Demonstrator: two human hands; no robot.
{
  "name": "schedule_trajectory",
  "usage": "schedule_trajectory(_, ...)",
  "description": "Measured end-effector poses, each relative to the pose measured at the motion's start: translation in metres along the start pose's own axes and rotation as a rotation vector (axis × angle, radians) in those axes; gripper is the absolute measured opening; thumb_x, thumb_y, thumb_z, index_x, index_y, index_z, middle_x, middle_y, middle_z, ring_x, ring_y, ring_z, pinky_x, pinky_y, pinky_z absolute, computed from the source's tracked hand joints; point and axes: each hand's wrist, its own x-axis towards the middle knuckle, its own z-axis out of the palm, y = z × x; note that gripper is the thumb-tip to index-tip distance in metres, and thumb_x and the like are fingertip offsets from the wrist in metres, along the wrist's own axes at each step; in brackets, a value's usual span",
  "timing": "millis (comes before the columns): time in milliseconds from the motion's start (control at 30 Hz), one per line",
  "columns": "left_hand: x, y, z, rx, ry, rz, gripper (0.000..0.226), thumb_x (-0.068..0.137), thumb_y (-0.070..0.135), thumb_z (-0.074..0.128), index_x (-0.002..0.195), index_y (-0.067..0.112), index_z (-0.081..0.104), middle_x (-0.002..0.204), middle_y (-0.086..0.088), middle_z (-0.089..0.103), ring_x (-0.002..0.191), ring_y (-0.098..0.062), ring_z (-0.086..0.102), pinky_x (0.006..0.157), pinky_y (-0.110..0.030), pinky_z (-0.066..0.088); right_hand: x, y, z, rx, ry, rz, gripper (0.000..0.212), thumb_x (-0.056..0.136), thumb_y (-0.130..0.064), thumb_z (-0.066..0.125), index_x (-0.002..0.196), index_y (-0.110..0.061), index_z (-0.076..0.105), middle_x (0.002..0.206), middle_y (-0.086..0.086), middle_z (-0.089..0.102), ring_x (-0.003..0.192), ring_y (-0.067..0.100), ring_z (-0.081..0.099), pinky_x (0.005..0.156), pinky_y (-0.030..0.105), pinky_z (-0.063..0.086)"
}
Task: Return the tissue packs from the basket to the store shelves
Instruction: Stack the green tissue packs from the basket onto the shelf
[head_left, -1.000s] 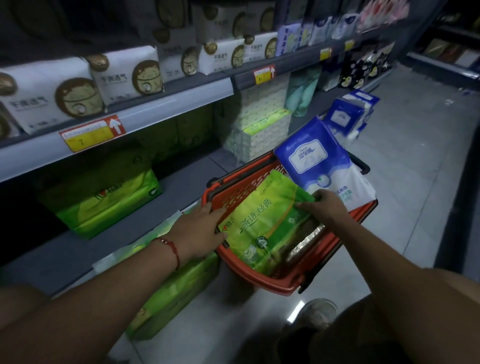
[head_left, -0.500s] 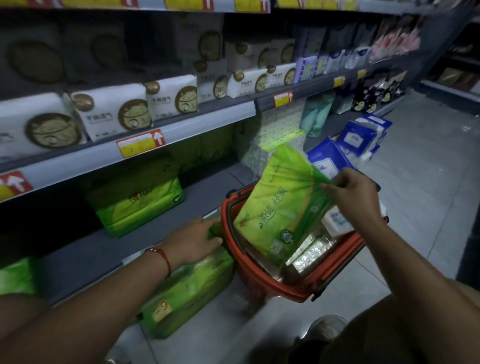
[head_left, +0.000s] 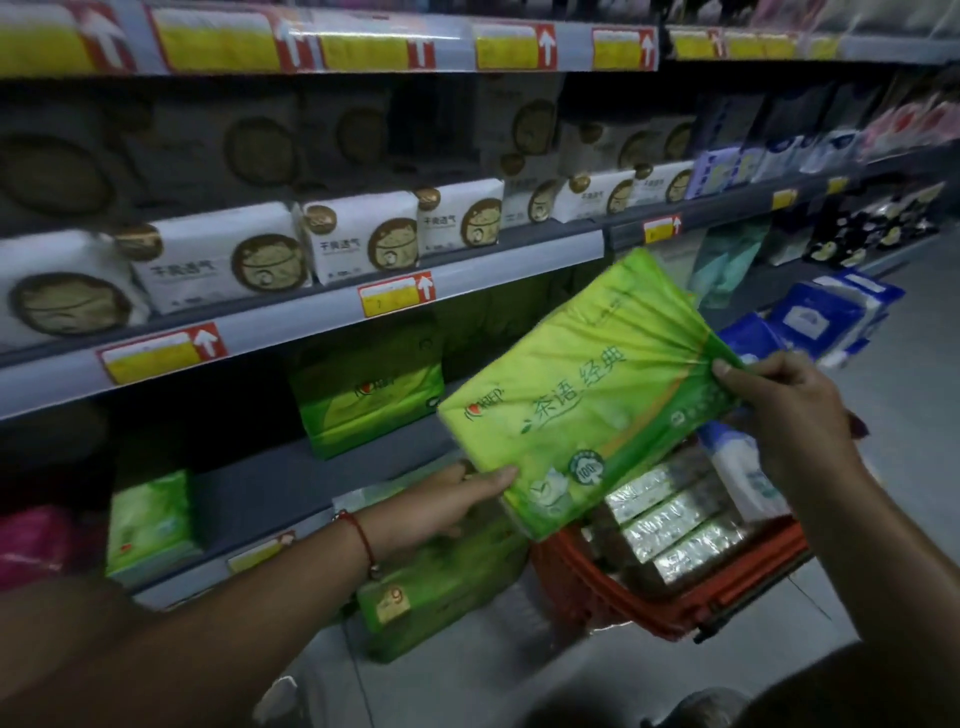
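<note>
**Stock return, tissue aisle: one green pack in hand**

Item 1. Green tissue pack (head_left: 582, 400): large, soft plastic wrap, printed with Chinese characters and a round seal. Held tilted in the air above the basket, in front of the lower shelf.

Item 2. Right hand (head_left: 784, 410): thumb and fingers pinched together on the gathered wrap at the pack's upper right corner.

Item 3. Left hand (head_left: 441, 506): reaches in from the left, fingers extended and slightly apart, fingertips touching the pack's lower left edge. A red cord bracelet (head_left: 358, 535) sits on the wrist.

Item 4. Red basket (head_left: 691, 613): on the floor below the pack, holding silver-wrapped packs (head_left: 670, 519) laid side by side and a white-and-blue pack (head_left: 743, 467) at its right side.

Item 5. Lower shelf (head_left: 270, 488): one matching green pack (head_left: 363, 405) standing at the back, a smaller green pack (head_left: 150, 519) to the left.

Item 6. Floor stock: a green pack with a yellow price sticker (head_left: 431, 597) just beside the basket; blue packs (head_left: 831, 317) further down the aisle.

Item 7. Middle shelf: white packs with a brown round motif (head_left: 358, 239), price tags (head_left: 397, 293) on the shelf edge.
</note>
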Motion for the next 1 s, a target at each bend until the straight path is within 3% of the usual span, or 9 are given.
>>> schedule_trajectory(133, -0.010, -0.023, -0.019, -0.299, 0.163, -0.057, 0.100, 0.060, 0.076, 0.075, 0.143, 0.036, 0.036, 0.139, 0.010, 0.057, 0.126, -0.019, 0.055, 0.099, -0.053, 0.050, -0.009, 0.021, 0.041, 0.132, -0.128, 0.172, 0.039, 0.088, -0.005, 0.067, 0.063, -0.019, 0.041, 0.060, 0.000, 0.054, 0.061, 0.012, 0.060, 0.050, 0.023, 0.055)
schedule_trajectory(200, -0.014, -0.035, -0.030, -0.439, 0.230, -0.037, 0.088, 0.064, 0.067, 0.080, 0.138, 0.037, 0.042, 0.131, 0.008, 0.064, 0.119, -0.022, 0.061, 0.096, -0.055, 0.051, -0.014, 0.038, 0.059, 0.149, -0.181, 0.250, 0.039, 0.088, -0.004, 0.066, 0.063, -0.020, 0.041, 0.059, -0.001, 0.056, 0.065, 0.014, 0.061, 0.054, 0.028, 0.056)
schedule_trajectory(367, -0.029, -0.060, -0.050, -0.507, 0.377, 0.016, 0.059, 0.079, 0.044, 0.078, 0.130, 0.028, 0.053, 0.120, 0.003, 0.071, 0.105, -0.020, 0.070, 0.088, -0.044, 0.057, -0.027, 0.077, 0.099, 0.021, -0.293, 0.330, 0.037, 0.090, -0.003, 0.065, 0.067, -0.018, 0.041, 0.063, 0.002, 0.057, 0.073, 0.022, 0.061, 0.069, 0.041, 0.056)
schedule_trajectory(433, -0.032, -0.072, -0.055, -0.511, 0.427, 0.026, 0.046, 0.085, 0.033, 0.075, 0.126, 0.024, 0.056, 0.118, 0.000, 0.072, 0.102, -0.019, 0.072, 0.086, -0.042, 0.058, -0.029, 0.085, 0.115, -0.011, -0.323, 0.336, 0.031, 0.090, -0.001, 0.065, 0.072, -0.015, 0.043, 0.072, 0.008, 0.058, 0.075, 0.023, 0.062, 0.073, 0.042, 0.055)
schedule_trajectory(533, -0.035, -0.085, -0.063, -0.464, 0.515, 0.050, 0.031, 0.092, 0.018, 0.067, 0.121, 0.024, 0.057, 0.113, 0.001, 0.073, 0.089, -0.008, 0.073, 0.066, -0.025, 0.059, -0.027, 0.091, 0.143, -0.099, -0.412, 0.334, 0.019, 0.087, -0.003, 0.069, 0.093, -0.016, 0.056, 0.097, 0.009, 0.068, 0.087, 0.023, 0.067, 0.079, 0.044, 0.055)
schedule_trajectory(567, -0.036, -0.089, -0.068, -0.448, 0.541, 0.050, 0.034, 0.090, 0.017, 0.069, 0.121, 0.024, 0.057, 0.114, 0.001, 0.072, 0.089, -0.007, 0.073, 0.067, -0.025, 0.059, -0.026, 0.092, 0.153, -0.127, -0.474, 0.329, 0.025, 0.086, -0.005, 0.071, 0.103, -0.020, 0.060, 0.103, 0.005, 0.070, 0.091, 0.022, 0.068, 0.079, 0.042, 0.056)
schedule_trajectory(700, -0.031, -0.109, -0.093, -0.364, 0.634, 0.061, 0.051, 0.083, 0.020, 0.077, 0.130, 0.019, 0.057, 0.123, 0.000, 0.070, 0.109, -0.019, 0.068, 0.099, -0.046, 0.053, -0.020, 0.100, 0.196, -0.238, -0.660, 0.304, 0.040, 0.088, -0.015, 0.071, 0.125, -0.024, 0.061, 0.113, -0.002, 0.070, 0.100, 0.016, 0.067, 0.073, 0.029, 0.053)
schedule_trajectory(833, -0.014, -0.125, -0.108, -0.278, 0.780, 0.084, 0.049, 0.084, 0.010, 0.076, 0.128, 0.021, 0.056, 0.117, 0.007, 0.069, 0.106, -0.011, 0.066, 0.096, -0.041, 0.053, -0.002, 0.124, 0.235, -0.270, -0.674, 0.370, 0.043, 0.085, -0.025, 0.073, 0.126, -0.025, 0.059, 0.115, -0.001, 0.069, 0.104, 0.024, 0.066, 0.095, 0.049, 0.053)
schedule_trajectory(1000, 0.028, -0.148, -0.114, -0.207, 0.902, 0.142, 0.043, 0.082, 0.008, 0.077, 0.117, 0.030, 0.061, 0.116, 0.007, 0.070, 0.107, -0.012, 0.066, 0.096, -0.047, 0.053, 0.024, 0.156, 0.265, -0.305, -0.598, 0.452, 0.044, 0.083, -0.025, 0.073, 0.122, -0.020, 0.055, 0.117, 0.005, 0.064, 0.107, 0.029, 0.060, 0.098, 0.048, 0.049)
